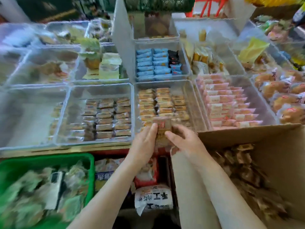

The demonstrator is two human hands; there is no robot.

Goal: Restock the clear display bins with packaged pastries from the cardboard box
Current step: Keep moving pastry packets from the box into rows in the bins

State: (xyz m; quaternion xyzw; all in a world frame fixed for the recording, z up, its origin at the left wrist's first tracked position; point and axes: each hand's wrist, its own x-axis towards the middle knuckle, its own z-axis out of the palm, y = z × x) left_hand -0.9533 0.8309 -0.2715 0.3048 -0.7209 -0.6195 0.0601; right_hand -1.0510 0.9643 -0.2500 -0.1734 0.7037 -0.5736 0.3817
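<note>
I hold a small stack of brown wrapped pastries (pixel 162 129) between both hands, my left hand (pixel 145 142) gripping its left side and my right hand (pixel 183 142) curled round its right side. The stack sits at the near edge of the clear bin (pixel 194 103) in front of me, over rows of orange packets (pixel 158 104). The cardboard box (pixel 280 156), with loose brown packets inside, stands just to my right. A green basket (pixel 49 161) sits lower left.
</note>
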